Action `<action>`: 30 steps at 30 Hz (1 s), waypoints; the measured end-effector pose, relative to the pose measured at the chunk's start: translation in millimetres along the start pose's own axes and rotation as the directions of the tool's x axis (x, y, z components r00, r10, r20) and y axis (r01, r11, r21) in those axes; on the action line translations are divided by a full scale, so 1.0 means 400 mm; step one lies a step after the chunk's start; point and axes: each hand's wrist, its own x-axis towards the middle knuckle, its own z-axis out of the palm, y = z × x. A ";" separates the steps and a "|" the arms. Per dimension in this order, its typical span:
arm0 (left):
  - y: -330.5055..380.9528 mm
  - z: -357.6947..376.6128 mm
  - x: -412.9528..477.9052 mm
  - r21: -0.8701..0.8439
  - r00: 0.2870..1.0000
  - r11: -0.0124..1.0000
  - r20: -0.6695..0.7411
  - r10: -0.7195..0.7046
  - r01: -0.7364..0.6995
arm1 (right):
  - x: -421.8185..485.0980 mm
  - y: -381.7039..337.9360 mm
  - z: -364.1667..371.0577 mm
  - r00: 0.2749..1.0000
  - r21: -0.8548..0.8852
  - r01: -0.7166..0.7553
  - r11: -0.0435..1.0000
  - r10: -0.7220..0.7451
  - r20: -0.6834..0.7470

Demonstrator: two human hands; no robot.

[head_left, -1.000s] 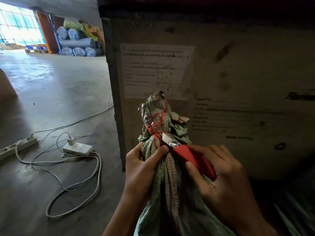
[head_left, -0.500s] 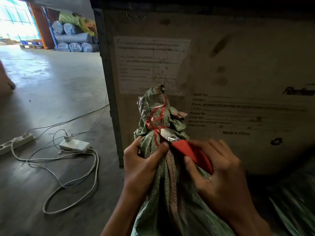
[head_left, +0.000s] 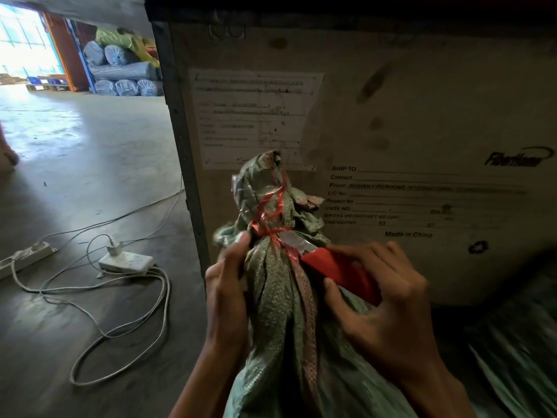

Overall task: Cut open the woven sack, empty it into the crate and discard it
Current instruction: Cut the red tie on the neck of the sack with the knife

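Note:
A green woven sack [head_left: 280,297] stands upright in front of me, its neck bunched and bound with red plastic string [head_left: 269,218]. My left hand [head_left: 227,285] grips the neck just below the tie. My right hand [head_left: 382,300] holds a red utility knife [head_left: 340,271]; its silver blade lies against the string at the knot. Behind the sack rises a tall wooden shipping crate [head_left: 391,122] with a paper label and printed shipping text.
White power strips [head_left: 126,260] and looping cables [head_left: 120,327] lie on the concrete floor to the left. Wrapped fabric rolls [head_left: 120,70] are stacked by a bright doorway at the far left. More green sacking [head_left: 512,357] lies at the lower right.
The blade has slid further in under the red string at the knot. My left thumb has shifted off the front of the neck toward its left side.

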 end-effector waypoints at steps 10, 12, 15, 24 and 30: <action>0.004 -0.008 -0.003 -0.121 0.993 0.986 -0.024 -0.119 0.116 | 0.000 0.004 0.012 0.994 0.018 0.105 0.994 -0.105 -0.015; 0.006 -0.009 -0.001 -0.161 0.985 0.973 -0.018 -0.171 0.166 | 0.002 0.009 0.013 0.994 0.016 0.108 0.994 -0.108 -0.008; 0.010 -0.011 0.005 -0.193 0.974 0.956 -0.001 -0.228 0.223 | 0.001 0.007 0.018 0.993 -0.001 0.114 0.993 -0.114 0.017; 0.007 -0.006 0.010 -0.237 0.968 0.944 -0.047 -0.247 0.229 | 0.002 0.012 0.030 0.992 -0.041 0.125 0.991 -0.125 0.001; 0.004 -0.002 0.005 -0.226 0.968 0.941 0.033 -0.249 0.250 | -0.002 0.025 0.041 0.990 -0.074 0.140 0.987 -0.142 -0.020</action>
